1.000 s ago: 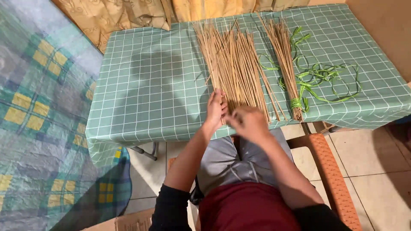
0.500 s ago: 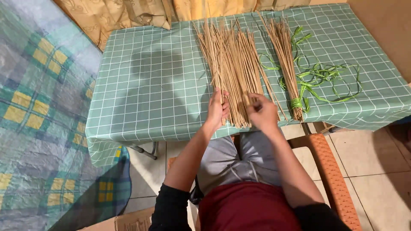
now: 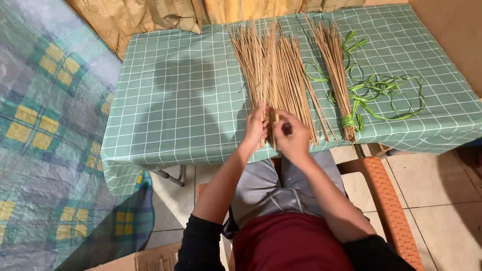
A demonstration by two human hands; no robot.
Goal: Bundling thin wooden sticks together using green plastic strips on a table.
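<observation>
Sitting at the table edge, the person brings both hands together over the near ends of the loose sticks [image 3: 273,75]. The left hand [image 3: 256,128] lies with fingers curled on the left side of these ends, and the right hand [image 3: 291,138] closes around the ends just beside it; how many sticks each hand really clamps is hidden by the fingers, so I cannot tell if the hold is tight. The near tips of the sticks are covered by the hands. The sticks are thin, long, pale brown, and they spread like a fan away from the hands. Right of the hands lies a tied bundle [image 3: 335,70] of the same sticks, with a green ribbon [image 3: 381,90] knotted at its near end and curling further right. All rests on a green checked tablecloth [image 3: 181,100]. Beyond the table hangs a beige curtain [image 3: 135,17], cut off at the top
</observation>
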